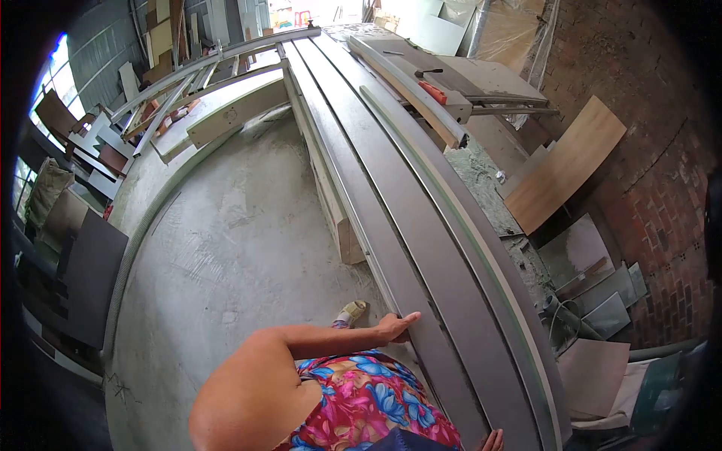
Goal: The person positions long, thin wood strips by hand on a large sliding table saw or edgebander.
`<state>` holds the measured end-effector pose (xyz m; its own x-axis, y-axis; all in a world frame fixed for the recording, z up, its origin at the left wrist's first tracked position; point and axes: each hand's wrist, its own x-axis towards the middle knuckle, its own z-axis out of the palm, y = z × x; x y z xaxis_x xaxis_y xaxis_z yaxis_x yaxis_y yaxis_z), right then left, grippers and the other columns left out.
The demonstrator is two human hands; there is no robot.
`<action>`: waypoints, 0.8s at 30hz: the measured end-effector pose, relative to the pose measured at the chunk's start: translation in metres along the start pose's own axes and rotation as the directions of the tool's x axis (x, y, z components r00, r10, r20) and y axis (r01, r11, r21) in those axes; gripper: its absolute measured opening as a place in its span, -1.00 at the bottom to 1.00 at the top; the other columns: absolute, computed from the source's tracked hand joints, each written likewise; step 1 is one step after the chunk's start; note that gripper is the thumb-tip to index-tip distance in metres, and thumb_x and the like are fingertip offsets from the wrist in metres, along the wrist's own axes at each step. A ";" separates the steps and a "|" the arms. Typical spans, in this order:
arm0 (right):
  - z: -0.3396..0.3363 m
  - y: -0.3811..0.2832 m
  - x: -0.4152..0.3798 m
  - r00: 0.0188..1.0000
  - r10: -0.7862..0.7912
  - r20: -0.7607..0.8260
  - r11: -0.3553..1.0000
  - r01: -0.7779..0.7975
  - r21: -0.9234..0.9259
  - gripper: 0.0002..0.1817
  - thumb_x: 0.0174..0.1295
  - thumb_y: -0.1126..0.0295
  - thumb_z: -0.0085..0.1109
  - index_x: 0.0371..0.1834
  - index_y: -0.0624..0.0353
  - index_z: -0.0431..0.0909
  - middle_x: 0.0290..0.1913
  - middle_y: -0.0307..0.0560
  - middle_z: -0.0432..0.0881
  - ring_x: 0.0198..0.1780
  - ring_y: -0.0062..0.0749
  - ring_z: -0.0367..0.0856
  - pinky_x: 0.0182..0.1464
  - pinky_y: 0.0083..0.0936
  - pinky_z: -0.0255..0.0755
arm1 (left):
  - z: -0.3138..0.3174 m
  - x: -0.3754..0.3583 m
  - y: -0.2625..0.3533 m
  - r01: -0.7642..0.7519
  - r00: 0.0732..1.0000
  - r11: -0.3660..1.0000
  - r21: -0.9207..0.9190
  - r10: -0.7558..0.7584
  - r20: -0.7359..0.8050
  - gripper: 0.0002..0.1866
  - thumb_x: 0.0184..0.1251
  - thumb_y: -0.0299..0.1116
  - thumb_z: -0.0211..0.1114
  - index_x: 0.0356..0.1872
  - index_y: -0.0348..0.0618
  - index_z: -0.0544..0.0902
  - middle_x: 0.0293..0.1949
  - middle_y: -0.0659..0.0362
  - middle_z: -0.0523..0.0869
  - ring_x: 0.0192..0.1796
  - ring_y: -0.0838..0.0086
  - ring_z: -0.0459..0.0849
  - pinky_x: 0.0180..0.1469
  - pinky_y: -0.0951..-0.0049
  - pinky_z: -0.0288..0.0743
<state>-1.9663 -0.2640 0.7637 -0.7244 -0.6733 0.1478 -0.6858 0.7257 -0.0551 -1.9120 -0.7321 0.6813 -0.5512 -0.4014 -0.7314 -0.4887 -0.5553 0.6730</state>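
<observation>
A long grey-brown slotted table [421,233] runs away from me, with dark grooves along its length. My left hand [395,328] is closed around the table's near left edge, one finger stretched over the top and the others curled at the side. At the bottom of the view, only the fingers of my right hand [492,440] show. They are extended against the table's surface, and the palm is out of frame. A narrow strip with a pale green edge [466,222] lies lengthwise along the table's right side.
A metal side frame [180,94] juts out to the far left. On the right are an orange-handled tool [432,92], a leaning wood-coloured board [568,165] and a brick wall [662,225]. Dark panels [90,278] stand at left, beyond the concrete floor [218,233].
</observation>
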 end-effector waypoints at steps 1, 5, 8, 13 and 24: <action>0.002 0.008 -0.005 1.000 -0.009 0.006 1.000 0.009 -0.007 -0.18 0.02 -0.09 0.18 0.32 0.13 0.27 0.33 0.12 0.28 0.29 0.13 0.26 0.29 -0.04 0.14 | 0.003 0.002 -0.007 -0.015 1.000 1.000 -0.013 0.015 0.023 -0.29 -0.01 0.32 0.30 -0.39 -0.33 0.57 -0.55 0.13 0.59 -0.59 0.47 0.59 -0.58 0.49 0.45; -0.014 0.005 -0.006 0.998 0.060 0.030 0.997 -0.061 0.043 -0.39 0.18 0.19 0.06 0.34 0.08 0.26 0.34 0.10 0.26 0.30 0.11 0.24 0.29 -0.07 0.14 | 0.002 -0.019 0.002 0.014 0.983 1.000 0.020 -0.018 0.181 -0.26 0.05 0.25 0.30 -0.24 -0.43 0.58 -0.35 0.06 0.62 -0.37 0.38 0.66 -0.36 0.48 0.57; -0.004 0.022 -0.021 0.997 0.072 0.009 0.997 -0.072 -0.031 -0.44 0.21 0.35 -0.01 0.34 0.04 0.26 0.35 0.08 0.25 0.30 0.09 0.24 0.30 -0.08 0.14 | -0.011 -0.029 0.014 0.070 0.943 0.993 0.098 -0.097 0.318 -0.25 0.08 0.25 0.28 -0.15 -0.44 0.58 -0.26 0.04 0.64 -0.25 0.34 0.68 -0.26 0.45 0.60; -0.023 -0.008 -0.017 0.988 0.157 0.002 0.986 -0.157 -0.058 -0.40 0.25 0.17 0.00 0.37 0.06 0.21 0.36 0.11 0.23 0.32 0.10 0.22 0.31 -0.09 0.12 | -0.091 0.039 0.022 0.013 0.964 0.997 -0.073 0.007 0.266 -0.36 -0.01 0.35 0.27 -0.37 -0.13 0.54 -0.49 0.20 0.51 -0.44 0.38 0.59 -0.38 0.33 0.53; 0.070 -0.027 0.015 0.255 0.877 -0.406 0.356 -0.914 0.194 -0.38 0.40 -0.10 -0.41 0.32 0.09 0.24 0.18 0.12 0.43 0.16 0.05 0.39 0.16 -0.09 0.27 | -0.194 0.121 0.133 -0.180 0.960 0.960 -0.213 0.124 -0.253 -0.24 0.06 0.40 0.15 -0.28 -0.28 0.54 -0.40 0.05 0.61 -0.42 0.26 0.65 -0.44 0.32 0.46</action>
<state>-1.9640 -0.3038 0.6983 -0.7581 0.5223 0.3906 0.4045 0.8463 -0.3465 -1.9123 -0.9960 0.6605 -0.4186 -0.6378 -0.6465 -0.2257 -0.6164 0.7544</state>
